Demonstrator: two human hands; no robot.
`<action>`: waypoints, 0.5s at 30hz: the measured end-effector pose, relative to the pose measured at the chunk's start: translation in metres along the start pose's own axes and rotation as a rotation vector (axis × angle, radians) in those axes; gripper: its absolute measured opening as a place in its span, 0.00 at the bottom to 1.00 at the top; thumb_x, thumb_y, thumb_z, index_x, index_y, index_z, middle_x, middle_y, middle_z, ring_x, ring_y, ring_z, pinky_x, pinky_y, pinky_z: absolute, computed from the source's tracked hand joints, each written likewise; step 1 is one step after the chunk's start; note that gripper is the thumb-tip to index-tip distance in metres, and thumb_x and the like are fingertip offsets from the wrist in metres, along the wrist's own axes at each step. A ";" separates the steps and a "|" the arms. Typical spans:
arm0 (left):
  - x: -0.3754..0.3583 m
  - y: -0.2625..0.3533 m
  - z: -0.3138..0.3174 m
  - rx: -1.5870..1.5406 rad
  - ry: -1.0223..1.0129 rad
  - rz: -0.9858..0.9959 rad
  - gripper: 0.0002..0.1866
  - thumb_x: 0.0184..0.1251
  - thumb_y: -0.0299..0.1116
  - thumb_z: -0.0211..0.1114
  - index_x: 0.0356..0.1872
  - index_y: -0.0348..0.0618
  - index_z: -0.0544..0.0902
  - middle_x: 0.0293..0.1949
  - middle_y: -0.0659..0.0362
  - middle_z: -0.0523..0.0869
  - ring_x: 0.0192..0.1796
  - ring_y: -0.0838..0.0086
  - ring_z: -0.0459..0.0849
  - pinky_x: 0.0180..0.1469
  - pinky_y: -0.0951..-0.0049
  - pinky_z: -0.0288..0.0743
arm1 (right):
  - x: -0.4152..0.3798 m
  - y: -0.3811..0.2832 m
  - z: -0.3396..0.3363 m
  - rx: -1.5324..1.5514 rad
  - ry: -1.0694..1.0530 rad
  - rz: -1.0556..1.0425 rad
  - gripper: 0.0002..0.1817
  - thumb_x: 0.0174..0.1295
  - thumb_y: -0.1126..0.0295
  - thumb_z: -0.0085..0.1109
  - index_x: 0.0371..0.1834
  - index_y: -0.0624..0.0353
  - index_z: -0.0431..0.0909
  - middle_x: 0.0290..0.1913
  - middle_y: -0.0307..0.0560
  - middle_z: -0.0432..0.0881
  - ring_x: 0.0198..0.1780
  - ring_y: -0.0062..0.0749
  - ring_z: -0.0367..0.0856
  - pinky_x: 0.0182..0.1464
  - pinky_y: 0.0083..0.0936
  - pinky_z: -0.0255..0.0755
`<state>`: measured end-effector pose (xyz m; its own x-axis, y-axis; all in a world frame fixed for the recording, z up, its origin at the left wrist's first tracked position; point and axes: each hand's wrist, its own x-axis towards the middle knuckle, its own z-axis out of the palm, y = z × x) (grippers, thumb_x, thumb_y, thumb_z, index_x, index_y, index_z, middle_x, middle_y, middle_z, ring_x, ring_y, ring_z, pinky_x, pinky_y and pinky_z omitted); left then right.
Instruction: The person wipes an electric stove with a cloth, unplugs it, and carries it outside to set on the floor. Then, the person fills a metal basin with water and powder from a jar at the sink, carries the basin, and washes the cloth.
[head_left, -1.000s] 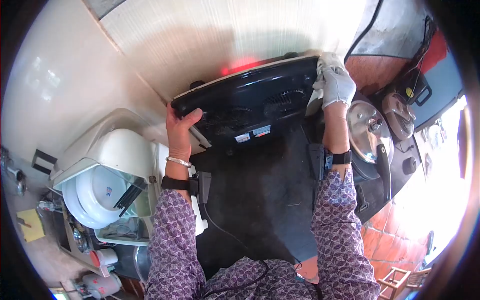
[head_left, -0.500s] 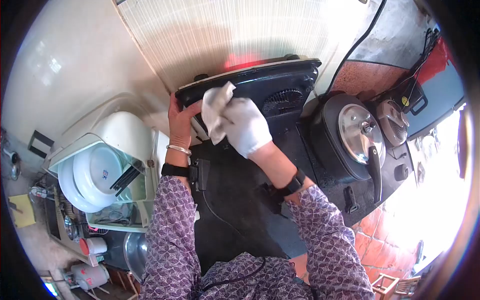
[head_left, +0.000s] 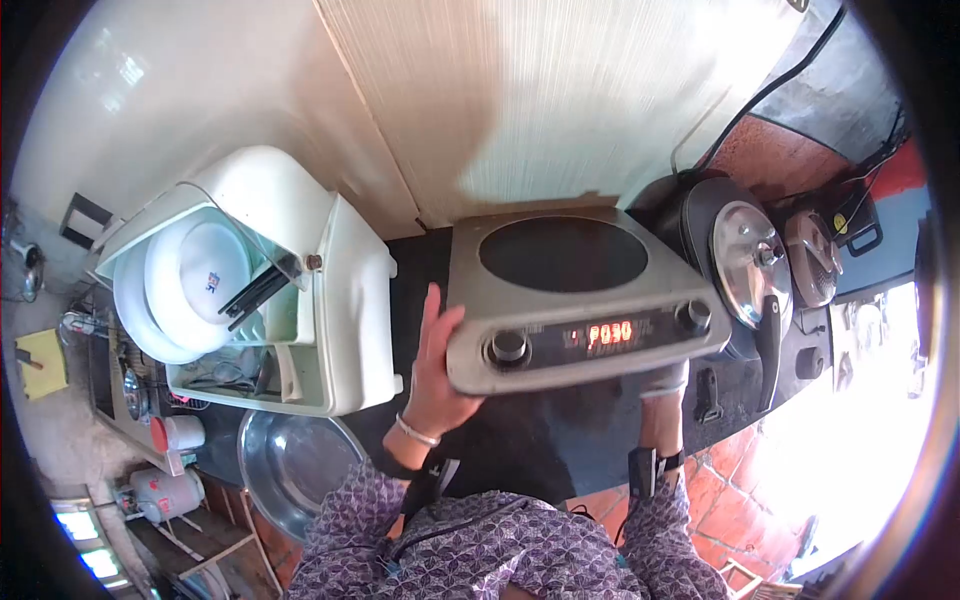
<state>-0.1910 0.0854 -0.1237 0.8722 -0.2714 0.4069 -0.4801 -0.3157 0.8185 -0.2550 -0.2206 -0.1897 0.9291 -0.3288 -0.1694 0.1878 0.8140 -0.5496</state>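
Observation:
An induction cooker (head_left: 590, 345) with a round black plate, two knobs and a lit red display sits in front of me, its front edge seemingly raised off the black countertop (head_left: 540, 440). My left hand (head_left: 440, 365) is closed on its front left corner, with fingers pointing up along the side. Under the front right edge is my right hand (head_left: 665, 380) in a white glove. Its fingers are hidden beneath the cooker, and the pale cloth is out of sight.
On the left stands a white dish cabinet (head_left: 360, 300) with plates (head_left: 195, 285) inside. A metal basin (head_left: 300, 470) lies below it. To the right are an electric pressure cooker (head_left: 735, 250) with a black handle and a cable (head_left: 775, 85) along the wall.
The cooker has swung down from its upright tilt, so its top and display now face me. My left hand moved down to its front corner; my right hand went under the front edge.

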 end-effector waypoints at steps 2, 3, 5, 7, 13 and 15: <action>-0.031 0.000 0.000 0.229 -0.036 0.026 0.44 0.45 0.33 0.72 0.63 0.39 0.55 0.63 0.41 0.61 0.61 0.48 0.68 0.57 0.64 0.69 | -0.019 0.011 -0.032 0.067 -0.051 -0.025 0.22 0.65 0.56 0.44 0.58 0.55 0.65 0.56 0.45 0.71 0.57 0.35 0.68 0.60 0.36 0.62; -0.048 -0.005 0.004 0.110 -0.115 -0.105 0.47 0.46 0.33 0.71 0.65 0.40 0.50 0.61 0.42 0.65 0.59 0.50 0.71 0.56 0.65 0.70 | -0.032 0.015 -0.046 0.034 -0.010 -0.012 0.22 0.65 0.57 0.44 0.58 0.55 0.65 0.55 0.45 0.71 0.57 0.35 0.68 0.60 0.35 0.62; -0.067 -0.016 0.009 0.011 -0.233 -0.274 0.53 0.48 0.33 0.70 0.68 0.42 0.39 0.55 0.48 0.74 0.52 0.57 0.78 0.52 0.69 0.72 | -0.057 0.020 -0.076 -0.112 0.067 0.028 0.21 0.65 0.59 0.44 0.58 0.55 0.65 0.55 0.44 0.71 0.56 0.33 0.68 0.60 0.34 0.63; -0.081 -0.029 0.016 -0.059 -0.251 -0.316 0.52 0.48 0.32 0.70 0.68 0.43 0.40 0.54 0.50 0.75 0.51 0.57 0.79 0.52 0.69 0.73 | -0.079 0.024 -0.105 -0.261 0.110 0.073 0.20 0.65 0.61 0.45 0.58 0.56 0.65 0.55 0.43 0.71 0.56 0.32 0.69 0.59 0.32 0.63; -0.116 -0.088 0.020 -0.628 -0.306 -0.702 0.29 0.61 0.30 0.57 0.63 0.43 0.59 0.42 0.61 0.81 0.39 0.70 0.82 0.43 0.74 0.75 | -0.109 0.031 -0.164 -0.384 0.176 0.196 0.20 0.63 0.73 0.48 0.59 0.58 0.61 0.53 0.39 0.70 0.53 0.26 0.70 0.57 0.24 0.66; -0.118 -0.095 0.020 -1.374 -0.158 -1.094 0.15 0.71 0.35 0.45 0.52 0.44 0.73 0.39 0.63 0.82 0.40 0.77 0.80 0.41 0.77 0.73 | -0.111 0.032 -0.151 -0.412 0.169 0.154 0.20 0.63 0.73 0.49 0.59 0.58 0.62 0.53 0.39 0.71 0.52 0.26 0.70 0.57 0.23 0.67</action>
<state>-0.2504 0.1292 -0.2574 0.6541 -0.5820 -0.4831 0.7564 0.5049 0.4159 -0.4001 -0.2308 -0.3121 0.8650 -0.3203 -0.3863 -0.1216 0.6131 -0.7806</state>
